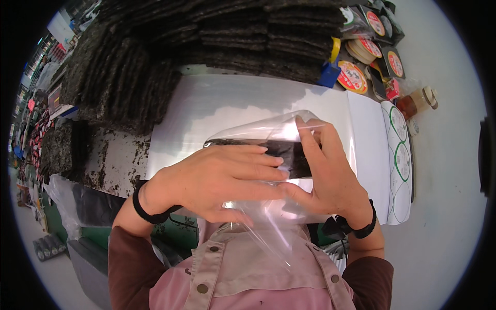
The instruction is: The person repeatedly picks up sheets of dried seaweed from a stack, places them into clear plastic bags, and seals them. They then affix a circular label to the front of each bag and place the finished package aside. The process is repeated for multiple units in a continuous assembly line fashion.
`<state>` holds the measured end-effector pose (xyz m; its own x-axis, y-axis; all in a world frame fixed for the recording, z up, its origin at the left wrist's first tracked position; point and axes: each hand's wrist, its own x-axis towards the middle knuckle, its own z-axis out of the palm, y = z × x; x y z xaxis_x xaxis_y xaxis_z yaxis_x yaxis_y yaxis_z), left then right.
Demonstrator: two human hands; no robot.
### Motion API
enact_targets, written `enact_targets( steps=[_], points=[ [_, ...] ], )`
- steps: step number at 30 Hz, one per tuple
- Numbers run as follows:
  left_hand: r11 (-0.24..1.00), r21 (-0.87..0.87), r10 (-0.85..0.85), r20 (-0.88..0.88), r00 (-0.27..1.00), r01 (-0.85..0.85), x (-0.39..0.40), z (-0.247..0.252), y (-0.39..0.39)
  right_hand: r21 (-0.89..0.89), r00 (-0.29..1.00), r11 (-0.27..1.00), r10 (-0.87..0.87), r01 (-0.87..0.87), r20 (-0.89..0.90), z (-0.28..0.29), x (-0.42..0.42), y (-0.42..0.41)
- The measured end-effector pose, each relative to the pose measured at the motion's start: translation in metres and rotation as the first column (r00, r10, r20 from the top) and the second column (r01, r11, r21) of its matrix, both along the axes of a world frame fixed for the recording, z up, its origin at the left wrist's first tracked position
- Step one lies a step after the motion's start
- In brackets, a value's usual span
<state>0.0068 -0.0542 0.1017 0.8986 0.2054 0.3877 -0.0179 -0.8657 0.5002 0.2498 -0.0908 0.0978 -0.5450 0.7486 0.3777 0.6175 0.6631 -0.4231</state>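
Observation:
A dark, flat seaweed bundle [300,159] lies on a sheet of clear plastic film [271,128] in front of me. My left hand [221,176] rests palm down over the bundle, fingers stretched to the right and slightly spread. At the right end of the bundle, my right hand [327,166] has the far edge of the film lifted between its fingers. Its thumb is near the left fingertips. The film's near corner hangs down over my pink apron [263,267]. My left hand hides much of the bundle.
Tall stacks of dried seaweed sheets [232,35] line the back and left. A shiny metal work surface [217,93] lies beneath the film. To the right are a roll of printed labels [399,162], a blue tape dispenser [329,73], round labelled packs [352,77] and a bottle [416,101].

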Motion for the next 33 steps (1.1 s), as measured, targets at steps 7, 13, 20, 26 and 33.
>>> enact_targets(
  steps=[7,13,20,26,33],
  points=[
    [0.999,-0.038,-0.008,-0.058,0.998,0.005,-0.001,0.001,0.003,-0.089,0.956,0.993,-0.095,0.072,-0.279,0.015,0.014,0.037],
    [0.982,-0.181,-0.065,-0.054,0.996,0.054,-0.002,-0.002,0.004,0.085,0.947,0.961,0.275,-0.264,-0.165,0.034,-0.012,0.074],
    [0.979,-0.202,0.051,0.039,0.998,-0.042,-0.005,0.001,0.019,-0.083,0.605,0.996,-0.046,-0.033,-0.795,0.026,0.020,0.056],
    [0.910,-0.279,0.337,0.073,0.938,-0.306,-0.006,-0.002,0.021,0.217,0.946,0.933,0.313,-0.287,-0.091,0.007,0.021,0.028],
    [0.715,-0.480,0.601,0.050,0.798,-0.509,0.008,0.002,0.013,-0.138,0.929,0.968,-0.240,0.208,-0.281,0.008,0.005,0.015]
  ],
)
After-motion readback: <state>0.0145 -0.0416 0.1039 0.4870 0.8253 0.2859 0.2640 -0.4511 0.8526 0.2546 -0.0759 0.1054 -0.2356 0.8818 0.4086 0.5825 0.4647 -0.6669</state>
